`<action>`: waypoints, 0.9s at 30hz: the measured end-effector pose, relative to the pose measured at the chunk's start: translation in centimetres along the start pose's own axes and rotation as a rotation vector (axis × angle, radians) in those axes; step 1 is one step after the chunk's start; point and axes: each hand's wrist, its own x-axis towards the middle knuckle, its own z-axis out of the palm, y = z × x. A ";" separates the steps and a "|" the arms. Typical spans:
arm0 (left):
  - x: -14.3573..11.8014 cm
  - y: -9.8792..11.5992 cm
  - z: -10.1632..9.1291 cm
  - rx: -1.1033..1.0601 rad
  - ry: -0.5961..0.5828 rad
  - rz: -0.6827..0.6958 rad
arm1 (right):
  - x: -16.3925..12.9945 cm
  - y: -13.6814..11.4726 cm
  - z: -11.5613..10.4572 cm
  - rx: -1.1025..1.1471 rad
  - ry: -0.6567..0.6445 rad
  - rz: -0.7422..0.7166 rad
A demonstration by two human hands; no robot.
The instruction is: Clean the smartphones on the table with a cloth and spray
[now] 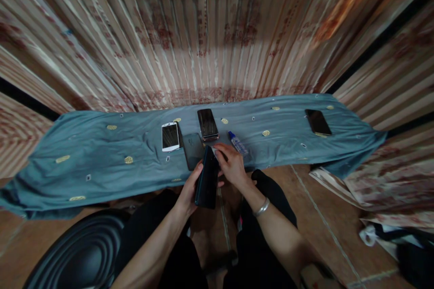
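Observation:
My left hand [190, 189] is wrapped round a dark smartphone [207, 183], which is tilted above my lap at the front edge of the cloth. At the phone's upper end, my right hand [232, 165] is closed in a pinch. Something small and pale shows at its fingertips, too small to name. Just beyond my hands, a grey phone [192, 150] lies flat, partly covered by my left fingers. Beside it are a white phone [170, 137] and a black phone [207, 123]. A clear bottle with a blue cap [238, 142] lies right of them.
Another dark phone [318, 122] lies at the right of the teal cloth [101, 158] covering the long narrow table. Pleated curtains [203, 31] hang close behind it. A round black ribbed object [77, 253] stands on the tiled floor at lower left.

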 end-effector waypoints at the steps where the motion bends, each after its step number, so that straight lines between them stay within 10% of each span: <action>1: 0.1 0.0 0.0 0.006 0.006 -0.010 | -0.1 -0.2 0.1 -0.013 -0.003 -0.036; 27: 0.5 2.0 0.5 -0.097 0.267 0.048 | -2.4 -5.0 0.9 0.119 -0.053 -0.298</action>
